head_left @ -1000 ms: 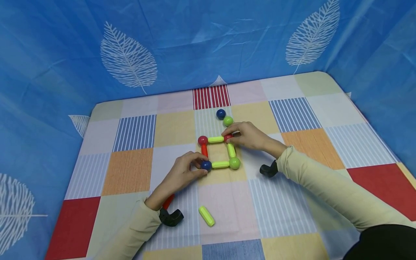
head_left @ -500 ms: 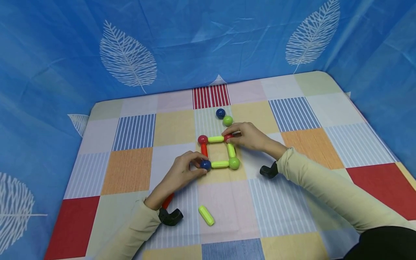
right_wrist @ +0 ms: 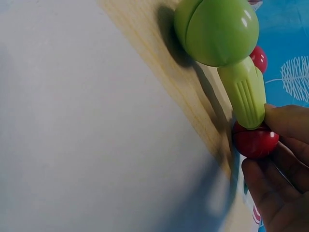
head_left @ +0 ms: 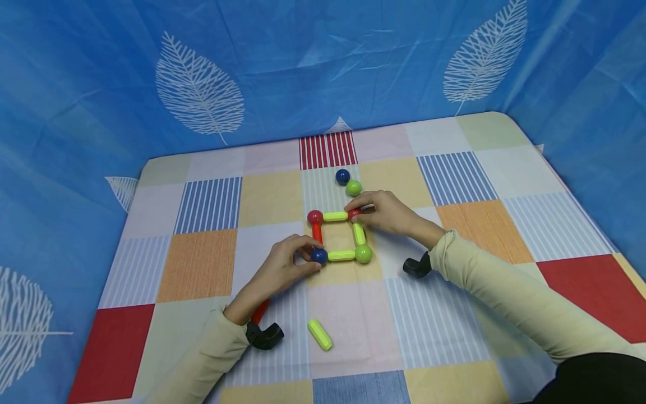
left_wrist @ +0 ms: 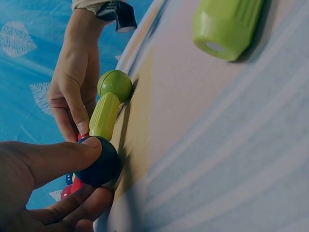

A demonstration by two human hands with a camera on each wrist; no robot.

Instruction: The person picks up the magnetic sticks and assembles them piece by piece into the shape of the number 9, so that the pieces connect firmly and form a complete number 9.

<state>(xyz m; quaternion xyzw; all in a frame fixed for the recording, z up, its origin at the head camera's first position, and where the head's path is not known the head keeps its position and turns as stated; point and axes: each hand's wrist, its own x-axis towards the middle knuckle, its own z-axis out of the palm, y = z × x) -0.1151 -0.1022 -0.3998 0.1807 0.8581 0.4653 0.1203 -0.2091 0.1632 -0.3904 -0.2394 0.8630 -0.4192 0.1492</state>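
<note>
A square frame of rods and balls lies in the middle of the table. My left hand (head_left: pixel 285 264) pinches the blue ball (left_wrist: pixel 100 164) at its near left corner between thumb and fingers. At the far right corner, my right hand (head_left: pixel 386 212) grips a red ball (right_wrist: pixel 256 141). The other corners are a red ball (head_left: pixel 315 217) at far left and a green ball (head_left: pixel 363 253) at near right. Yellow-green rods (head_left: pixel 341 256) form three sides, and a red rod (head_left: pixel 317 232) forms the left one.
Beyond the frame, a dark blue ball (head_left: pixel 342 177) and a green ball (head_left: pixel 354 187) sit close together. A loose yellow-green rod (head_left: pixel 320 335) lies nearer the front. Something red (head_left: pixel 259 311) is partly hidden under my left wrist. Blue curtains (head_left: pixel 303 67) surround the patchwork tablecloth (head_left: pixel 353 320).
</note>
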